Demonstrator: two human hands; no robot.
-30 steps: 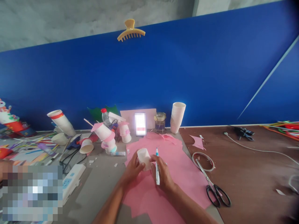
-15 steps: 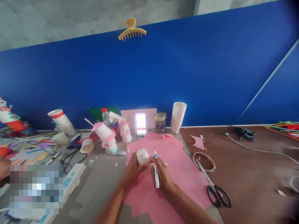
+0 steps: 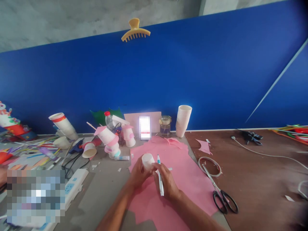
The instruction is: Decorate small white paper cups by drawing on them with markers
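Note:
My left hand [image 3: 139,175] is wrapped round a small white paper cup [image 3: 147,160] and keeps it above a large sheet of pink paper [image 3: 185,189]. A white pen with a blue end [image 3: 160,184] lies across my right hand [image 3: 168,183], its blue end pointing away from me. The fingertips of that hand meet the lower right side of the cup. What they do at the cup's surface is too small to make out. Black-handled scissors [image 3: 222,197] and a roll of tape [image 3: 209,166] lie to the right of the pink sheet.
Stacked cups with pink paper parts [image 3: 112,141] stand at the back left, near a glue stick [image 3: 122,158]. Behind the sheet are a bright phone screen [image 3: 144,127], a glass jar [image 3: 165,126] and a tall cup stack [image 3: 183,121]. A power strip [image 3: 75,183] lies left.
The cup has shifted very slightly to the right in my left hand. The pen's blue end has swung a little to the left.

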